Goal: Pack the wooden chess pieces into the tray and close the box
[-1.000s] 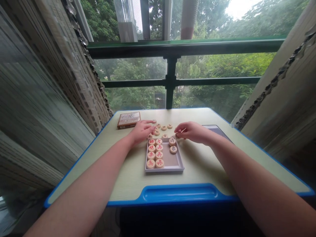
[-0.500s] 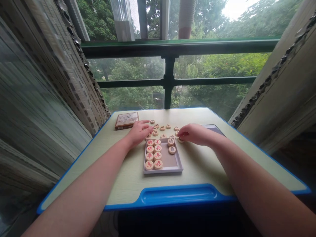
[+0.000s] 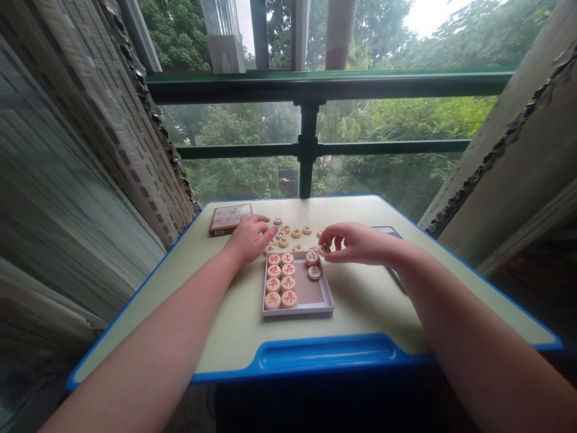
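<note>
My right hand (image 3: 354,242) pinches a round wooden Chinese chess piece (image 3: 323,248) at the far right corner of a shallow white box (image 3: 311,311). Inside that box, red-marked pieces (image 3: 273,284) fill two columns on the left. Dark-marked pieces (image 3: 314,273) sit at its upper right, beside a bare stretch of box floor. My left hand (image 3: 251,239) hovers or rests, fingers stretched, left of the loose dark-marked pieces (image 3: 296,233) scattered behind the box; it holds nothing that I can see.
A flat printed box (image 3: 231,218) lies at the table's back left. A dark flat object (image 3: 395,233) is partly hidden behind my right forearm. The pale table (image 3: 225,355) has a blue rim with a moulded pen groove (image 3: 329,353). Curtains flank both sides.
My right hand has lifted slightly and now has a chess piece between its fingers, near the box's far right corner. My left hand has barely shifted.
</note>
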`<control>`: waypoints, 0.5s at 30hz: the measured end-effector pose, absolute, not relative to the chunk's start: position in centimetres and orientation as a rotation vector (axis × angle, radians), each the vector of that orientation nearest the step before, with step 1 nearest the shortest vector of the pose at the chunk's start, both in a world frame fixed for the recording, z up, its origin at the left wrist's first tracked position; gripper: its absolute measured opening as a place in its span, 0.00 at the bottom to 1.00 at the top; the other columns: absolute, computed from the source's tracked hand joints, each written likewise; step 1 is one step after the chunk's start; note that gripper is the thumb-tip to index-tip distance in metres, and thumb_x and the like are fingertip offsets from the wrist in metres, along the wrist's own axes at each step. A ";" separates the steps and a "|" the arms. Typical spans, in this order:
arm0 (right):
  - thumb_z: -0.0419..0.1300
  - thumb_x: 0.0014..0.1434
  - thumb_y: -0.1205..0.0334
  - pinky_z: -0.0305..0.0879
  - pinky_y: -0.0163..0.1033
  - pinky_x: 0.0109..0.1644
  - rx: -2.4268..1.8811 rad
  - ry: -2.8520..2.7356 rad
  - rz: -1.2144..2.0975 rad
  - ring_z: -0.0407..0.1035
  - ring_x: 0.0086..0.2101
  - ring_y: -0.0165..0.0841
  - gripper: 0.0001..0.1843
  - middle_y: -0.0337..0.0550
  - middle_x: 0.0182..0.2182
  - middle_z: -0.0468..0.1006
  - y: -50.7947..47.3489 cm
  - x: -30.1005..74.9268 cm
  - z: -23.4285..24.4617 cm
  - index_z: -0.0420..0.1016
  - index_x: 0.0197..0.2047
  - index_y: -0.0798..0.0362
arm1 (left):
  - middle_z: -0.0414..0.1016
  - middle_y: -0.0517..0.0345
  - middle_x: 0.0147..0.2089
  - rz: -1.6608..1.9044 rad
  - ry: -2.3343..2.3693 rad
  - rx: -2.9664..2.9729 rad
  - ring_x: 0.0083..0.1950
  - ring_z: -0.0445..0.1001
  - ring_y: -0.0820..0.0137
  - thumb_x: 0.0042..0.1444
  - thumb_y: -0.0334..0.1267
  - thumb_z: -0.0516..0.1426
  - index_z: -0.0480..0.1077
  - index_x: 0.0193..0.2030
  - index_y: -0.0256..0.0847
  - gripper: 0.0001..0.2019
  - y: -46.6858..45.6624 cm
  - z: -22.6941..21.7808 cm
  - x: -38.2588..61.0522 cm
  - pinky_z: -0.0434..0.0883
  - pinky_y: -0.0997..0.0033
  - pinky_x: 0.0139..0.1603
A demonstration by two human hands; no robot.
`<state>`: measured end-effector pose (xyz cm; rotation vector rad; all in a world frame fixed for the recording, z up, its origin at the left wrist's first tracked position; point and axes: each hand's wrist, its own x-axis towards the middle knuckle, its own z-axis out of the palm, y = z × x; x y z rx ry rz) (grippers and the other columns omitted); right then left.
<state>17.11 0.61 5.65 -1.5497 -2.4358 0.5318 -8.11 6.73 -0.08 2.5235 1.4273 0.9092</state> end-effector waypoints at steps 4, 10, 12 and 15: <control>0.61 0.47 0.60 0.62 0.33 0.33 -1.359 -2.547 0.589 0.67 0.32 0.31 0.13 0.40 0.35 0.75 -0.6 15.7 5.9 0.75 0.38 0.51 | 0.71 0.49 0.48 0.992 1.433 2.479 0.51 0.66 0.61 0.56 0.52 0.47 0.69 0.21 0.40 0.22 6.9 -0.1 -8.3 0.61 0.57 0.56; 0.62 0.46 0.62 0.62 0.35 0.36 -1.329 -2.636 0.466 0.67 0.33 0.32 0.10 0.42 0.33 0.74 -0.9 14.9 5.3 0.76 0.36 0.51 | 0.72 0.50 0.43 1.163 1.441 2.396 0.47 0.69 0.63 0.57 0.50 0.45 0.68 0.21 0.40 0.22 6.9 0.2 -8.6 0.64 0.61 0.53; 0.63 0.46 0.62 0.61 0.35 0.34 -1.349 -2.651 0.409 0.66 0.33 0.32 0.11 0.41 0.33 0.74 -0.8 14.9 5.2 0.76 0.36 0.51 | 0.72 0.50 0.43 1.171 1.444 2.401 0.46 0.69 0.64 0.56 0.50 0.46 0.68 0.21 0.40 0.21 6.8 0.2 -8.6 0.64 0.62 0.53; 0.63 0.46 0.61 0.60 0.34 0.33 -1.370 -2.660 0.354 0.66 0.32 0.32 0.12 0.41 0.33 0.74 -0.8 14.9 5.2 0.76 0.37 0.50 | 0.73 0.51 0.43 1.147 1.459 2.414 0.47 0.69 0.64 0.55 0.49 0.49 0.68 0.22 0.40 0.19 6.9 0.1 -8.5 0.64 0.62 0.53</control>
